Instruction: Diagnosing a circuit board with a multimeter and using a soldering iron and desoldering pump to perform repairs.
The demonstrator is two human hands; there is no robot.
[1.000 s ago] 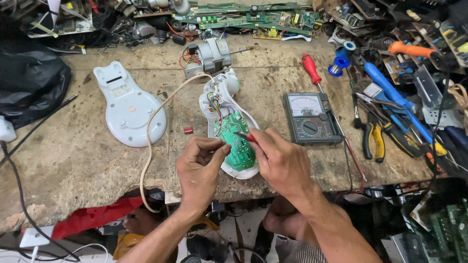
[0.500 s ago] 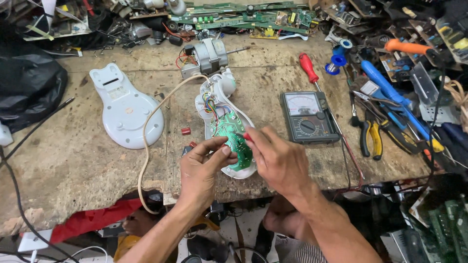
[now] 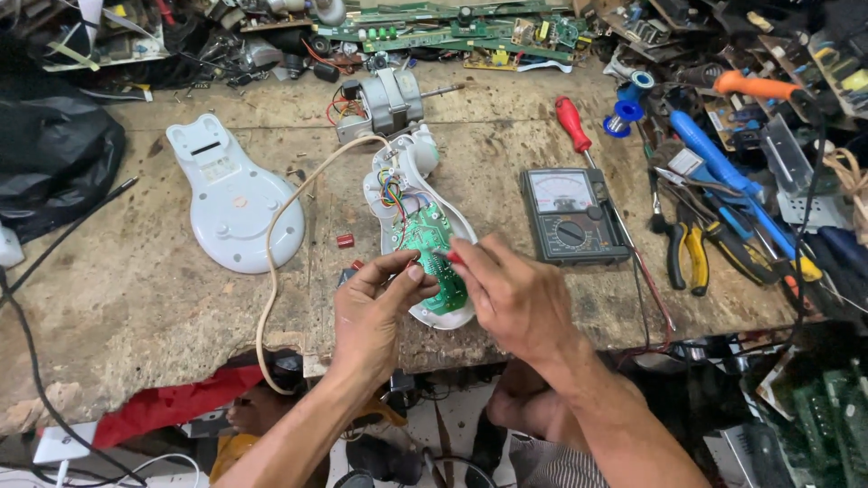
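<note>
An opened white appliance shell (image 3: 421, 167) lies on the workbench with a green circuit board (image 3: 432, 250) and coloured wires inside. My left hand (image 3: 375, 312) pinches something small at the board's near left edge; what it holds is hidden by the fingers. My right hand (image 3: 511, 294) grips a thin red probe tip (image 3: 451, 258) that touches the board. A cream cable (image 3: 276, 244) runs from the shell towards the bench's near edge.
The shell's white cover (image 3: 231, 199) lies to the left, an analog multimeter (image 3: 570, 217) to the right. A small motor (image 3: 380, 104) sits behind. A red screwdriver (image 3: 571, 124), pliers (image 3: 687, 258), blue tools (image 3: 723, 181) and circuit boards crowd the right and back.
Both hands shifted slightly on the green board; my left hand's fingers closed in nearer the probe tip. The camera view drifted a little.
</note>
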